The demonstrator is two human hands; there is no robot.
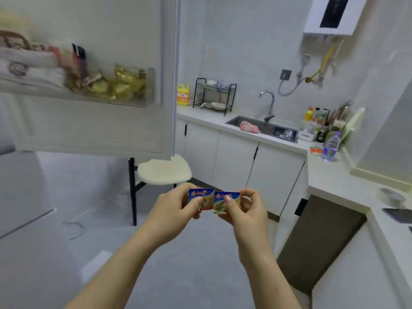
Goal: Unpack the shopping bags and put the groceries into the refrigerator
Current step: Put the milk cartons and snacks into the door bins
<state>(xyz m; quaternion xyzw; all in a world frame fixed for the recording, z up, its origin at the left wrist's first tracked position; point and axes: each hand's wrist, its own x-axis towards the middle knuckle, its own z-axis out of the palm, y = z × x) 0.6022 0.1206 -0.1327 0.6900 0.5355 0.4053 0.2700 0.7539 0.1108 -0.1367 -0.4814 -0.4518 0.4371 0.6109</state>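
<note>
Left hand [178,206] pinches one small packet [201,198]; right hand [242,208] pinches a second packet [225,202]. Packets side by side, edges touching, labels up, likely for checking. Open fridge door [124,130] up left, shelf [107,85] already stocked.

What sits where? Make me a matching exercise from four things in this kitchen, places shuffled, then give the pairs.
1 gold-wrapped items
2 pink cloth
3 water bottle
4 blue packets

A at the sink
B held by left hand and right hand
C refrigerator door shelf
D right counter

Pairs: 1-C, 2-A, 3-D, 4-B
</note>
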